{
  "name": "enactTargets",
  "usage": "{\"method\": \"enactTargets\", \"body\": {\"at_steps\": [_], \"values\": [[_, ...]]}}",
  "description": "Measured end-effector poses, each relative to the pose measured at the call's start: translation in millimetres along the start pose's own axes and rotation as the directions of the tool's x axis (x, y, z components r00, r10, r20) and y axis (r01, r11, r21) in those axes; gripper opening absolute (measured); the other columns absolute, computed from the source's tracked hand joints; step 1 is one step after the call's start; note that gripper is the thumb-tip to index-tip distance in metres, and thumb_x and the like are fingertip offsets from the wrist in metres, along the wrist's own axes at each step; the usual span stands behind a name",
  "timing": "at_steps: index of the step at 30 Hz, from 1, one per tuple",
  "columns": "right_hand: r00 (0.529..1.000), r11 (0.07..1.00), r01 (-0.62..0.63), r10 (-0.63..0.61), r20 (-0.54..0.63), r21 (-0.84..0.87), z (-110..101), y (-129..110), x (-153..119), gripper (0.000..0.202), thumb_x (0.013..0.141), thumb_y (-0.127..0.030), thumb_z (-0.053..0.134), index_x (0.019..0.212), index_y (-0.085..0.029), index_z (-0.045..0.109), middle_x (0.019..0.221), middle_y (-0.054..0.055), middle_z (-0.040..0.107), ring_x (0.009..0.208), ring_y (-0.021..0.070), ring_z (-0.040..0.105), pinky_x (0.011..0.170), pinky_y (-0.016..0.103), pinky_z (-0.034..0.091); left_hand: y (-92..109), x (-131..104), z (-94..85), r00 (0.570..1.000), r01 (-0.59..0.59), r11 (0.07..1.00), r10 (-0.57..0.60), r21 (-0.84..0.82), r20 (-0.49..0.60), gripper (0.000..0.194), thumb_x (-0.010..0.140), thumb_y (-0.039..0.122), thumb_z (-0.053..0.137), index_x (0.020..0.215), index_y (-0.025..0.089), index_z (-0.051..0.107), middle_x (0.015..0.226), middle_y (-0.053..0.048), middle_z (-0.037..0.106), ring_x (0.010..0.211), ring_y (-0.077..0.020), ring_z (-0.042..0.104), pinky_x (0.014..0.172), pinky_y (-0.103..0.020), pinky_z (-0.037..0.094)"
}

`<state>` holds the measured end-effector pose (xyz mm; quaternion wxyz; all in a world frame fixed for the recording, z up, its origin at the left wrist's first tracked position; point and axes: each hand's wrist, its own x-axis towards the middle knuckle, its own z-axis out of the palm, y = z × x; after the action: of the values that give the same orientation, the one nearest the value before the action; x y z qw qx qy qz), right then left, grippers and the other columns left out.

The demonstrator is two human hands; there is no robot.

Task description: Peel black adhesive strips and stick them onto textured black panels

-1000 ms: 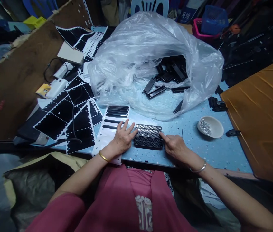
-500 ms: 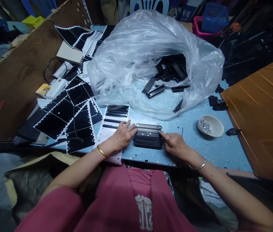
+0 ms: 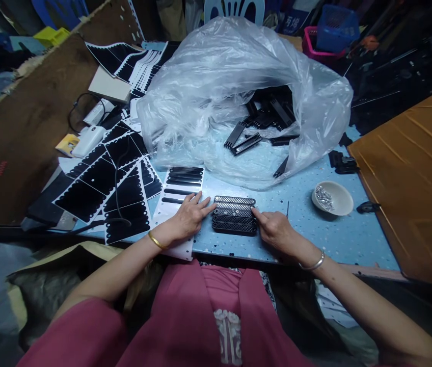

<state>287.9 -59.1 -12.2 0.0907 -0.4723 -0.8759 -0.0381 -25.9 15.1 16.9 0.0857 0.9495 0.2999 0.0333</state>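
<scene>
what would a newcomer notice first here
Probably the big translucent bag across the back of the blue table, with black parts at its mouth. Then the left hand and right hand at opposite ends of the black textured strips in front. A white bowl of small shiny pieces sits farther right.

The black bars (image 3: pixel 234 219) look like plastic, their tops crosshatched and faintly shiny; the bag (image 3: pixel 216 66) is thin, crinkled, glossy plastic, the table (image 3: pixel 296 242) smooth, the bowl (image 3: pixel 342 201) smooth, its small pieces (image 3: pixel 323 198) shiny metal, the sleeve (image 3: pixel 82 331) matt cloth
</scene>
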Motion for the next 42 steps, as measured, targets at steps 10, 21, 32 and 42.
{"method": "enactTargets", "body": {"at_steps": [10,21,32,42], "values": [[0.997,0.998,0.027,-0.022,-0.072,0.061,-3,5,2,0.046,0.08,-0.005,0.041,0.123,-0.005,0.055,0.065,0.005,0.065,0.054,0.0149,0.052,0.052,0.027,0.03,-16,14,-6.3,0.996,-0.077,0.992,0.081,-0.101,0.037,0.058,0.076,0.0,0.046,0.13,0.02,0.055,0.124,-0.009,0.065,0.121,-0.028,0.053,0.092,-0.041,0.042],[1.0,0.997,-0.002,0.003,-0.008,0.074,-3,6,0,0.052,0.077,-0.004,0.042,0.127,-0.006,0.056,0.067,0.006,0.065,0.056,0.0148,0.051,0.053,0.026,0.032,-23,10,-27.7,0.97,-0.239,0.962,0.23,0.132,0.079,0.053,0.087,0.005,0.046,0.138,0.02,0.045,0.14,-0.015,0.051,0.128,-0.0321,0.044,0.1,-0.046,0.033],[0.973,0.893,-0.223,0.229,0.032,0.391,-1,5,8,0.036,0.09,-0.018,0.042,0.117,-0.013,0.066,0.081,0.009,0.075,0.065,0.0165,0.065,0.062,0.025,0.048,-16,20,-21.4,0.978,-0.194,0.981,0.195,-0.021,0.07,0.045,0.083,0.008,0.05,0.126,0.019,0.054,0.12,-0.013,0.062,0.113,-0.0276,0.053,0.091,-0.041,0.036],[0.999,0.978,-0.034,0.041,-0.028,0.205,-19,-13,16,0.047,0.084,-0.007,0.042,0.127,-0.012,0.061,0.069,0.005,0.066,0.057,0.014,0.055,0.056,0.025,0.039,14,10,-5.6,0.987,-0.054,0.998,0.058,0.027,-0.153,0.053,0.074,0.007,0.051,0.126,0.011,0.057,0.13,-0.021,0.057,0.13,-0.0401,0.045,0.096,-0.055,0.038]]}}
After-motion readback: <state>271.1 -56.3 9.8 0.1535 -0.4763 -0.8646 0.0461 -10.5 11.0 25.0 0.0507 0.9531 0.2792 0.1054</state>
